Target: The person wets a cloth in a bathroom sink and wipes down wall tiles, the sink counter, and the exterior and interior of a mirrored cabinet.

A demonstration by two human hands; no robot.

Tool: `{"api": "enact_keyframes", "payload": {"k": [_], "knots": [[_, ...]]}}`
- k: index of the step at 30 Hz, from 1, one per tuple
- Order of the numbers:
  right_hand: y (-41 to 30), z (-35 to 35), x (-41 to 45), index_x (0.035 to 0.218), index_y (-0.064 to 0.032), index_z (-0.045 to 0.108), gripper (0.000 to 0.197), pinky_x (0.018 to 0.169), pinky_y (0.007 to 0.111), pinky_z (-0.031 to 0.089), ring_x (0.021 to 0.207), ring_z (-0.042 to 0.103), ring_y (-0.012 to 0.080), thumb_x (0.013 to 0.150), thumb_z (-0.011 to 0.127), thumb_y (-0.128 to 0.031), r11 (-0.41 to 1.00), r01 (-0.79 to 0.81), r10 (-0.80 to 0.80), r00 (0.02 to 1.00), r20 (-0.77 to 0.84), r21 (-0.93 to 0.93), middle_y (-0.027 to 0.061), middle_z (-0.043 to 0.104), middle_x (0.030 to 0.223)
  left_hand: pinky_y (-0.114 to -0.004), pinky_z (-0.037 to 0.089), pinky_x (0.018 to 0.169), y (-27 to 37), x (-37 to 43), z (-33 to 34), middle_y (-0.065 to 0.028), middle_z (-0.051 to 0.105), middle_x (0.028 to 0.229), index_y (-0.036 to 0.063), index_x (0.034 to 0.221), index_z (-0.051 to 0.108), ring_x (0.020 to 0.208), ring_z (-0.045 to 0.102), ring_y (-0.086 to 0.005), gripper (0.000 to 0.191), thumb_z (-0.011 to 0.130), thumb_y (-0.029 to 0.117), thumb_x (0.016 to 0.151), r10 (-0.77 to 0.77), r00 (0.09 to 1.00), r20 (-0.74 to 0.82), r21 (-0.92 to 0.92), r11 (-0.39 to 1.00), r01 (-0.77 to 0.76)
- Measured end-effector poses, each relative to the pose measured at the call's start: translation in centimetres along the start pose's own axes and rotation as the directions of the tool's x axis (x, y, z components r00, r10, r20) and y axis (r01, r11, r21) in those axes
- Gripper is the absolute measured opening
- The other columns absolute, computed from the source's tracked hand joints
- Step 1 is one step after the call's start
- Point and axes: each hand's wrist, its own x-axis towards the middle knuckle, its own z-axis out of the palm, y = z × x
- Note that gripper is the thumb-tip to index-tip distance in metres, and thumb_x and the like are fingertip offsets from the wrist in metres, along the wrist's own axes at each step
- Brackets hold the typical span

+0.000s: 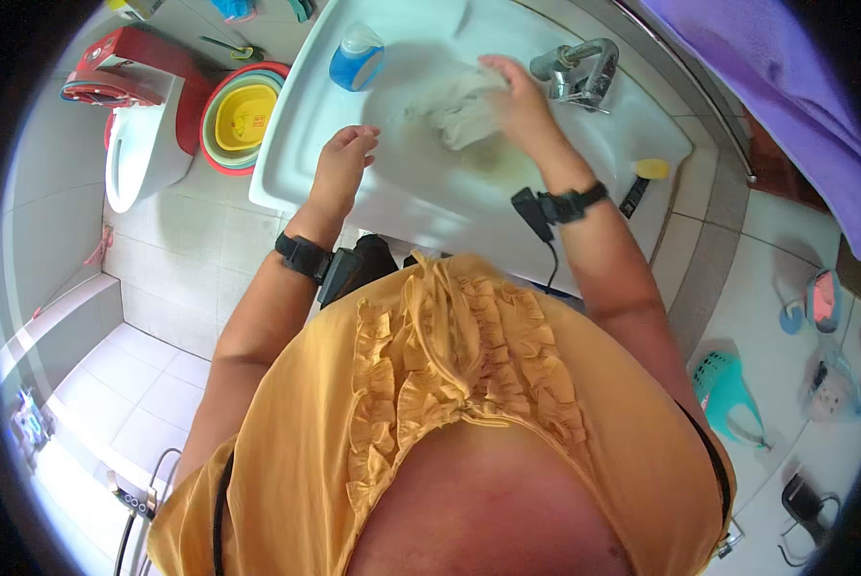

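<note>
A wet white cloth (pixel 466 111) lies bunched in the basin of the white washbasin (pixel 416 198), with cloudy brownish water around it. My right hand (pixel 520 104), blurred, has hold of the cloth's right side, and the palm hides part of it. Over the basin's left part, my left hand (pixel 345 162) hangs with loosely bent fingers and nothing in them. On the basin's far left ledge stands a bottle of blue liquid (pixel 357 61) with a clear cap. A metal faucet (pixel 578 72) is mounted just right of my right hand.
A brush with a black handle (pixel 636 194) rests on the basin's right ledge. Nested plastic basins (pixel 243 119) and a red-and-white toilet (pixel 150 137) stand at left. A purple curtain (pixel 776 93) hangs at right. A turquoise perforated plastic item (pixel 726 396) is lower right.
</note>
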Motion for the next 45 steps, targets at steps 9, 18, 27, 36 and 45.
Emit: {"api": "enact_keyframes", "payload": {"k": [9, 18, 27, 36, 45], "knots": [[13.5, 7.1, -3.5, 0.121, -0.0069, 0.056, 0.033, 0.089, 0.04, 0.046, 0.107, 0.057, 0.0342, 0.088, 0.049, -0.003, 0.776, -0.094, 0.313, 0.916, 0.252, -0.624, 0.0181, 0.059, 0.117, -0.032, 0.046, 0.089, -0.7, 0.1, -0.1, -0.0058, 0.063, 0.109, 0.004, 0.104, 0.062, 0.104, 0.058, -0.0174, 0.021, 0.052, 0.02, 0.094, -0.033, 0.999, -0.014, 0.051, 0.998, 0.034], [16.1, 4.0, -3.0, 0.111, 0.0018, 0.058, 0.028, 0.09, 0.045, 0.046, 0.108, 0.056, 0.0378, 0.096, 0.042, -0.016, 0.727, -0.263, 0.45, 0.88, 0.15, -0.635, 0.0241, 0.059, 0.111, -0.032, 0.044, 0.089, -1.1, 0.5, 2.9, -0.0053, 0.063, 0.11, 0.0052, 0.102, 0.061, 0.1, 0.058, -0.0173, 0.019, 0.05, 0.019, 0.094, -0.075, 0.991, 0.111, 0.124, 0.99, 0.061], [4.4, 1.0, -2.6, 0.115, -0.0005, 0.055, 0.035, 0.08, 0.044, 0.051, 0.093, 0.064, 0.0386, 0.089, 0.06, -0.025, 0.854, -0.174, 0.289, 0.942, 0.17, -0.49, 0.023, 0.062, 0.11, -0.038, 0.044, 0.093, -1.6, 0.2, 11.1, -0.0075, 0.063, 0.107, 0.009, 0.114, 0.057, 0.101, 0.058, -0.0206, 0.057, 0.045, 0.06, 0.093, -0.621, 0.558, 0.55, -0.058, 0.639, 0.767], [-3.5, -2.6, -8.9, 0.113, -0.0013, 0.053, 0.035, 0.083, 0.037, 0.049, 0.095, 0.062, 0.0298, 0.089, 0.06, -0.025, 0.974, -0.212, 0.211, 0.977, -0.022, -0.079, 0.018, 0.064, 0.103, -0.05, 0.043, 0.097, -0.9, 3.6, 17.6, -0.0177, 0.06, 0.111, 0.0013, 0.116, 0.049, 0.106, 0.057, -0.0337, 0.057, 0.047, 0.053, 0.094, -0.275, 0.719, 0.639, -0.585, 0.434, 0.685], [3.8, -10.6, -13.2, 0.118, -0.0054, 0.057, 0.035, 0.081, 0.028, 0.046, 0.094, 0.058, 0.0143, 0.093, 0.061, -0.029, 0.592, -0.373, 0.525, 0.851, 0.01, 0.715, 0.0046, 0.063, 0.105, -0.043, 0.056, 0.079, -1.4, 4.3, 19.5, -0.0133, 0.066, 0.099, -0.003, 0.111, 0.054, 0.085, 0.066, -0.0259, 0.026, 0.04, 0.014, 0.098, -0.536, 0.768, 0.35, -0.486, 0.597, 0.638]]}}
